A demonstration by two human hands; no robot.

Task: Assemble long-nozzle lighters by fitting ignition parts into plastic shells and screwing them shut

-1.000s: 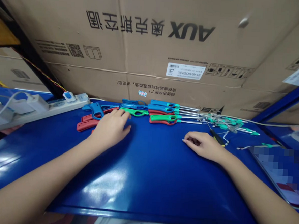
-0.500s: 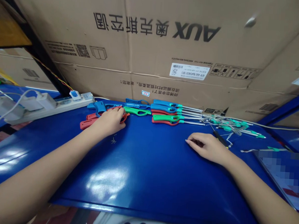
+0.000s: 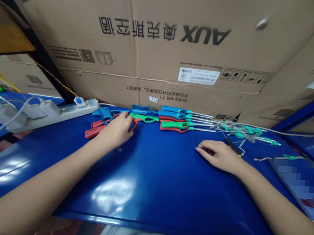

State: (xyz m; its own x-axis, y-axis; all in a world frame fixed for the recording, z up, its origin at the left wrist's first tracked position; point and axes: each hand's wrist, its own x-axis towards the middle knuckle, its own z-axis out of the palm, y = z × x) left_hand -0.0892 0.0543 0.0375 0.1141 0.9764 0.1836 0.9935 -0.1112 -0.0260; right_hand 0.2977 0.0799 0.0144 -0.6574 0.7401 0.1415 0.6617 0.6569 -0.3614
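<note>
Red handle point(image 3: 137, 120) partly beneath curled left hand point(image 3: 121, 126), hold unclear; right hand point(image 3: 218, 155) loosely half-open, empty.

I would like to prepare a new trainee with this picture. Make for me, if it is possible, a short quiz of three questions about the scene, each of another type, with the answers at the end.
1. Multiple choice. Where is the left hand?
A) At the metal rods
B) At the red handles
C) At the loose wires

2. True or false. The big AUX letters on the cardboard box appear upside down.

3. Fill in the blank. The white power strip lies toward the person's ____ side.

Key: 1. B; 2. True; 3. left
</note>
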